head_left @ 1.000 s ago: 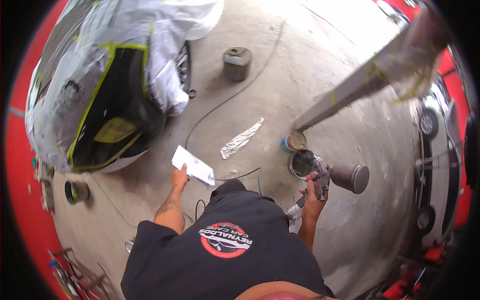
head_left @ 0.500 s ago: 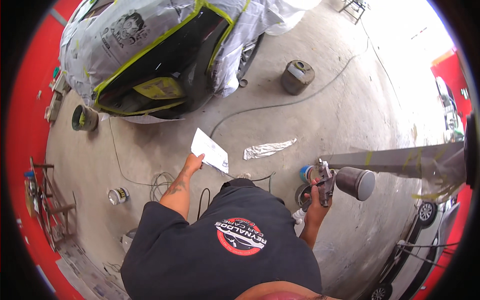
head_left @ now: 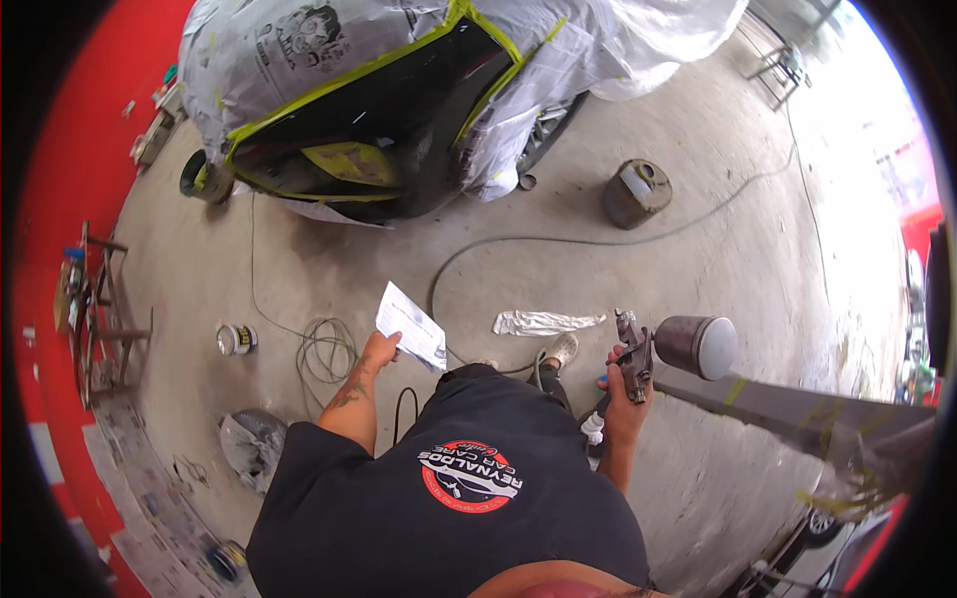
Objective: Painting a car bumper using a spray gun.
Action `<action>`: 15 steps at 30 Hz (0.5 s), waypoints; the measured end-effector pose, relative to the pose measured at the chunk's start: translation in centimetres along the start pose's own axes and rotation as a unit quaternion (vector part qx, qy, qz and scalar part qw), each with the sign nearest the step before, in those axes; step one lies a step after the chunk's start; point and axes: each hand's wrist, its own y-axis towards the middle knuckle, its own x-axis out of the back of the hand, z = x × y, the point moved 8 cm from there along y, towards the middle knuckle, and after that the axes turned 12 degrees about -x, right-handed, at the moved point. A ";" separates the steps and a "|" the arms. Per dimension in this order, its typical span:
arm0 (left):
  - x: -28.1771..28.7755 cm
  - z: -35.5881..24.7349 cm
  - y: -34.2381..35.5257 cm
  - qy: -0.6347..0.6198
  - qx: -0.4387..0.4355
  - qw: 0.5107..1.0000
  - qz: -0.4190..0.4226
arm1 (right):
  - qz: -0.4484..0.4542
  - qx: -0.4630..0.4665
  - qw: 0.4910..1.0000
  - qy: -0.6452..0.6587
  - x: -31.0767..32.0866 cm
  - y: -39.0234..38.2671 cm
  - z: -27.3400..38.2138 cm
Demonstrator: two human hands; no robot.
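Observation:
My left hand (head_left: 383, 349) pinches a white sheet of paper (head_left: 411, 324) by its near left edge, out in front of me. In my right hand (head_left: 627, 407) is a metal spray gun (head_left: 632, 357), with my fingers wrapped round its handle. A grey cup (head_left: 695, 348) sticks out from the gun to the right. Ahead stands a car (head_left: 409, 130), covered in plastic film (head_left: 389, 45) except for a dark bumper section framed by yellow-green tape (head_left: 344, 90).
A hose (head_left: 558, 240) curves across the concrete floor, past a dark canister (head_left: 637, 193). A crumpled white strip (head_left: 548, 323) lies before my feet. To the left are a coiled cable (head_left: 324, 351), a can (head_left: 236, 340) and a bucket (head_left: 204, 179). A masked panel (head_left: 788, 407) juts in at right.
The view has shifted, so the car and floor items sit farther right. My body has moved relative to the masked panel, and one shoe now shows. Both hands keep their holds.

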 end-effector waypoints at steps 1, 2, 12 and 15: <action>-0.3 0.1 0.0 -0.006 0.004 1.000 -0.013 | 0.013 0.000 1.000 -0.004 0.2 1.1 0.3; -0.5 0.6 -0.2 0.006 0.010 1.000 -0.023 | 0.035 0.001 0.999 -0.009 0.1 2.4 0.8; -6.7 -4.5 -6.1 -0.033 -0.006 0.996 -0.079 | 0.062 -0.038 0.997 -0.016 6.3 12.2 3.0; -7.9 -4.3 -7.4 -0.047 -0.038 0.994 -0.095 | 0.067 -0.060 0.996 -0.013 8.1 15.2 2.6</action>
